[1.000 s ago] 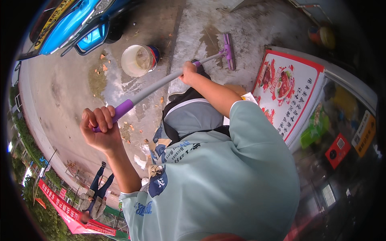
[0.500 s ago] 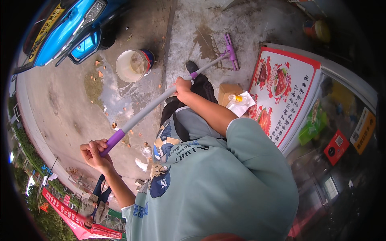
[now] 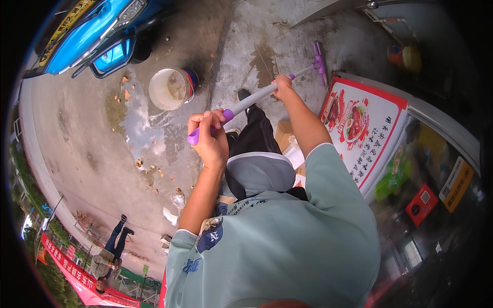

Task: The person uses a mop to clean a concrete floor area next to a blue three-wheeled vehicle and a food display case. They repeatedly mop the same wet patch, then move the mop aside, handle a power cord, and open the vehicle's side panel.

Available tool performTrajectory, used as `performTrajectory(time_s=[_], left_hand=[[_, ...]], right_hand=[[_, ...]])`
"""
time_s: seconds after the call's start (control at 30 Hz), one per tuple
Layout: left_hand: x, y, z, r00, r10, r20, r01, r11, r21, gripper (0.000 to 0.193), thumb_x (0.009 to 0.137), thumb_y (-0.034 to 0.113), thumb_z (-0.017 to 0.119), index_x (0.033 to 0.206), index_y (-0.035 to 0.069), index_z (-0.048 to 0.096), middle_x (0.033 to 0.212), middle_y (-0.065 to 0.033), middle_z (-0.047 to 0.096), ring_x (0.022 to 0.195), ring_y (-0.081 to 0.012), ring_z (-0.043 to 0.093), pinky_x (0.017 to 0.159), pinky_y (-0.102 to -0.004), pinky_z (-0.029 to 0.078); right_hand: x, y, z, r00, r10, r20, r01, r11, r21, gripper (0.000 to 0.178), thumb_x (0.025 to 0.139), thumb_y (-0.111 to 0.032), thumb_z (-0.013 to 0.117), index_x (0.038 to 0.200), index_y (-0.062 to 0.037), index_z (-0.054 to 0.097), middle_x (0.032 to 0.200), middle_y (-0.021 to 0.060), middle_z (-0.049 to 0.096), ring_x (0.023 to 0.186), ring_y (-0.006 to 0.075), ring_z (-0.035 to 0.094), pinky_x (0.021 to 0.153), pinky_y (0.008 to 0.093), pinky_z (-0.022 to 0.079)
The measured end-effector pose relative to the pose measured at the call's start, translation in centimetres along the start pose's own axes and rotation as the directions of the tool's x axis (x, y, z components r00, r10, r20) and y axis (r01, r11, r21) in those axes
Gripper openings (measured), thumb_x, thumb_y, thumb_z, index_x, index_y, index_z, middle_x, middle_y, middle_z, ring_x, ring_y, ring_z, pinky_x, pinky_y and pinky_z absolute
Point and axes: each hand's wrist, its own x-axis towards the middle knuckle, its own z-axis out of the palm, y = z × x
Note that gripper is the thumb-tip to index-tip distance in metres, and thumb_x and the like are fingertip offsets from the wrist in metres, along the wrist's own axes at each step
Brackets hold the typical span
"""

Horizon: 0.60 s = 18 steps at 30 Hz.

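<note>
nearest first: wearing a pale green t-shirt [image 3: 287, 241]. holding a purple-and-grey mop [image 3: 252, 100] two-handed, slanted from in front of the chest out to the upper right.

left hand [image 3: 209, 138] up at the purple end grip [image 3: 193, 137], with fingers wrapped around it; probably there to steer the top end. right hand [image 3: 282, 86] well down the pole, just short of a purple collar [image 3: 291, 77], with fingers clamped around the shaft as well; likely spaced from the left for leverage and downward push.

standing with one dark shoe [image 3: 243, 94] ahead of the other, probably for balance. next to the right leg, a cardboard box [image 3: 283, 134], partly hidden by the arm.

at the far end of the pole, a purple mop head [image 3: 320, 64], seemingly flat on the concrete; cannot tell how hard pressed. just beside it, the corner of a red-bordered food panel [image 3: 364, 133].

off to the left, an open bucket [image 3: 192, 84], upright on the ground; cannot tell the contents. probably parked there to stay reachable but out of the pole's sweep. near it, a wet patch [image 3: 146, 131].

farther out, a blue vehicle [image 3: 77, 43] at upper left, and another person [image 3: 102, 263] at lower left near a red canopy [image 3: 69, 267].
</note>
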Motion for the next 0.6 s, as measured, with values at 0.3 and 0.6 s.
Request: performTrajectory(time_s=[0.3, 0.6], left_hand=[[-2.6, 12.8, -2.4, 0.961, 0.137, -0.239, -0.106, 0.984, 0.141, 0.028, 0.095, 0.003, 0.053, 0.073, 0.012, 0.039, 0.065, -0.0015, 0.034, 0.071, -0.0172, 0.044, 0.098, -0.0445, 0.041], [-8.8, 17.8, -0.9, 0.913, 0.379, 0.153, -0.404, 0.782, 0.474, 0.026, 0.096, 0.016, 0.060, 0.082, 0.010, 0.040, 0.061, -0.0053, 0.049, 0.064, -0.0198, 0.053, 0.084, -0.0496, 0.049]], right_hand=[[-9.1, 8.2, 8.6, 0.973, 0.141, 0.182, -0.110, 0.979, -0.171, 0.016, 0.092, -0.009, 0.053, 0.106, -0.0029, 0.050, 0.086, 0.0104, 0.056, 0.072, 0.0214, 0.060, 0.056, 0.0348, 0.051], [-16.8, 8.3, 8.2, 0.894, 0.150, 0.422, -0.032, 0.962, -0.273, 0.008, 0.087, -0.007, 0.055, 0.091, -0.0001, 0.052, 0.080, 0.0112, 0.057, 0.066, 0.0230, 0.061, 0.053, 0.0363, 0.050]])
